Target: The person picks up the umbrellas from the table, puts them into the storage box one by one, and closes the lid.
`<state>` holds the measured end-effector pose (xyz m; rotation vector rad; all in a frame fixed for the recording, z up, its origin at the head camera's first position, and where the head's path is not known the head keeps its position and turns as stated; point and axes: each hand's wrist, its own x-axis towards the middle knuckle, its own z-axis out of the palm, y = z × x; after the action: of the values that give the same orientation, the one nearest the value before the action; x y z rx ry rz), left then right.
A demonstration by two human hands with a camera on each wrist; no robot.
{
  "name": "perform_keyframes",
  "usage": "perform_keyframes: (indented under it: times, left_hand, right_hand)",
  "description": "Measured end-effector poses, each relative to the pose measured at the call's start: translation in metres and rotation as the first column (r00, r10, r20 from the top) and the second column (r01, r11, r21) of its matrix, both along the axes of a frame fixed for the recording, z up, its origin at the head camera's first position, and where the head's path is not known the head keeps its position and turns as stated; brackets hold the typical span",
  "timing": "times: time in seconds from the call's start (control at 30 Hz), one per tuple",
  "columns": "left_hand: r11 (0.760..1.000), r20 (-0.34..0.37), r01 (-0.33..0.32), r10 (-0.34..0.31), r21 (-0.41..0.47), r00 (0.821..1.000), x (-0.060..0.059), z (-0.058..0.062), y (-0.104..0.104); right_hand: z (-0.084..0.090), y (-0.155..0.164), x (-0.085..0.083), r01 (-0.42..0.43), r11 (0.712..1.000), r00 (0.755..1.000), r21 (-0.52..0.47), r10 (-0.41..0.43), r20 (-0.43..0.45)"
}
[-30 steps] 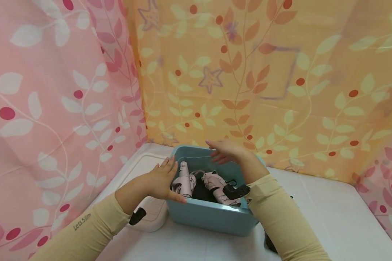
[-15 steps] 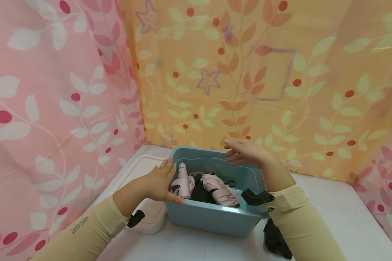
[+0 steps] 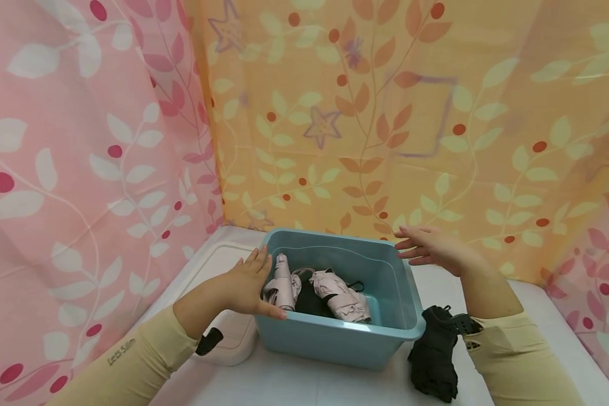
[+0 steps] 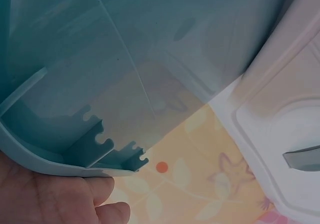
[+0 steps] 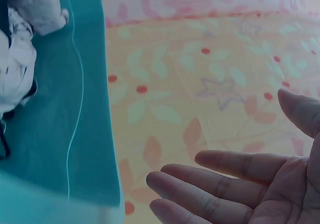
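Observation:
A blue plastic bin [image 3: 330, 344] stands in the middle of the head view. Inside it lie two pale pink folded umbrellas, one upright-leaning at the left [image 3: 284, 290] and one slanting [image 3: 341, 301], with a black item [image 3: 310, 296] between them. My left hand [image 3: 241, 286] rests on the bin's left rim, fingers straight and spread; the left wrist view shows fingertips at the rim [image 4: 65, 169]. My right hand [image 3: 436, 249] hovers beyond the bin's right rim, fingers extended, palm bare in the right wrist view. Below it, a black folded umbrella [image 3: 433, 361] lies on the table.
A white lidded box [image 3: 233, 341] stands left of the bin, partly behind my left hand and forearm. The white-covered table [image 3: 538, 338] is bounded by a pink patterned curtain [image 3: 81, 169] at left and a yellow one [image 3: 385, 113] behind.
My right hand has moved rightward from over the bin to outside its right rim, uncovering the bin's right side and the black umbrella. My left hand stays at the left rim.

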<state>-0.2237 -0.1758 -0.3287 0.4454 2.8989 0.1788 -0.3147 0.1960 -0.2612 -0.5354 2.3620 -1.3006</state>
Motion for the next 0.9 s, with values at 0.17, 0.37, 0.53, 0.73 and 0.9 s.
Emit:
perform_keyframes:
  times: [0.17, 0.37, 0.53, 0.73, 0.9]
  left_hand:
    - [1.0, 0.005, 0.0, 0.0, 0.007, 1.0, 0.001, 0.001, -0.001]
    - [1.0, 0.0, 0.0, 0.0, 0.004, 1.0, -0.001, -0.001, -0.001]
    - [1.0, -0.006, 0.002, -0.002, 0.007, 1.0, -0.002, -0.003, -0.001]
    - [1.0, -0.006, 0.004, -0.004, 0.009, 1.0, 0.001, 0.0, 0.0]
    - [1.0, -0.007, 0.007, -0.007, 0.012, 1.0, 0.002, 0.001, 0.0]
  right_hand:
    - [-0.006, 0.028, 0.005, 0.041, 0.999, 0.999, 0.017, -0.041, -0.021]
    - [-0.018, 0.062, 0.01, 0.086, 0.995, 0.996, 0.042, -0.085, -0.01]
    - [-0.034, 0.088, 0.014, 0.102, 0.993, 0.995, 0.058, -0.103, 0.019]
    - [-0.055, 0.111, 0.02, 0.115, 0.992, 0.989, 0.059, -0.12, 0.082]
    - [-0.077, 0.119, 0.024, 0.129, 0.991, 0.983, 0.037, -0.133, 0.124]
